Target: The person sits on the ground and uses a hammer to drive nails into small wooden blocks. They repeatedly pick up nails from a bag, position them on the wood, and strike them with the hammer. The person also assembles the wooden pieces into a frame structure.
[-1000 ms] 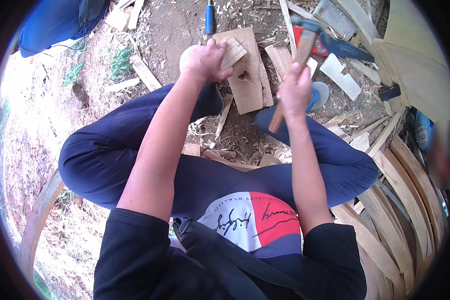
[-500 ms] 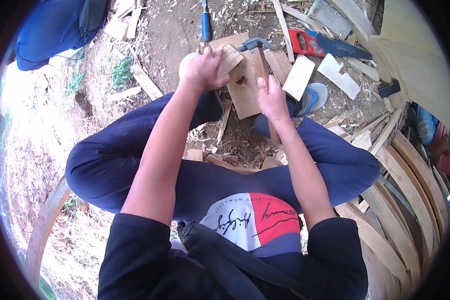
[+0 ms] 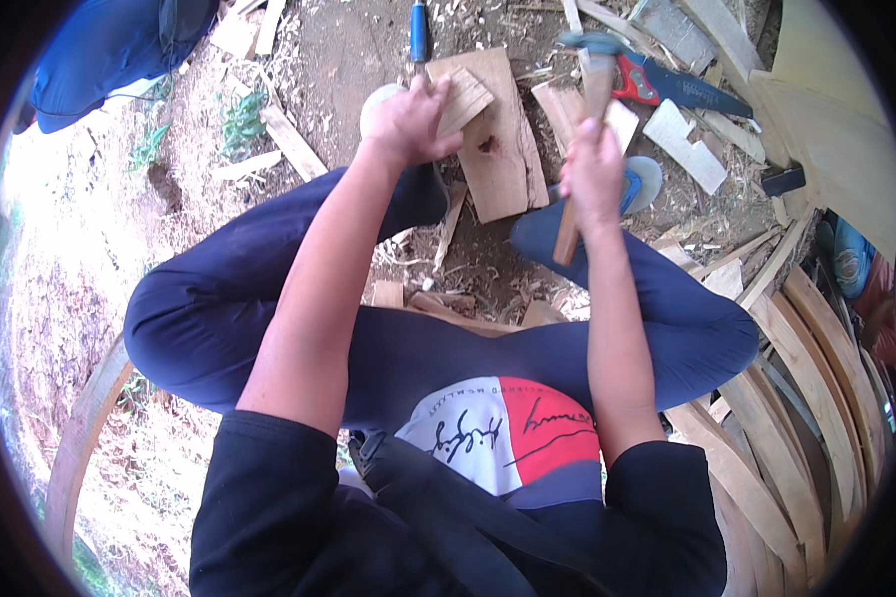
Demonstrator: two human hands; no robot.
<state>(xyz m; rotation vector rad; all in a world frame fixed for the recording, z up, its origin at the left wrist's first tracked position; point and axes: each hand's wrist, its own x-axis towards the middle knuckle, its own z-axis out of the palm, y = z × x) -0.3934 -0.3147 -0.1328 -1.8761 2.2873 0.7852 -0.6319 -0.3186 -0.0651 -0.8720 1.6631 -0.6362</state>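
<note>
My left hand (image 3: 408,121) grips a small pale wood block (image 3: 466,99), its thumb along the near side and its fingers over the left end. The block rests on a flat board (image 3: 503,174) with a dark knot hole, lying on the ground between my feet. Just beyond the left fingers is a blue-handled tool (image 3: 418,35) that looks like a chisel; whether they touch it I cannot tell. My right hand (image 3: 592,174) is closed round the wooden handle of a hammer (image 3: 597,85), its slightly blurred head raised to the right of the board.
A handsaw (image 3: 692,92) with a red grip lies at the far right, among wood offcuts (image 3: 685,144) and shavings. Curved wooden pieces (image 3: 816,338) are stacked on the right. A person's blue-clad leg (image 3: 114,65) shows at the far left. My sandalled foot (image 3: 642,184) is near the hammer.
My right hand has swung the hammer to the right, away from the block and board. My left hand stays at the block, nearly unmoved.
</note>
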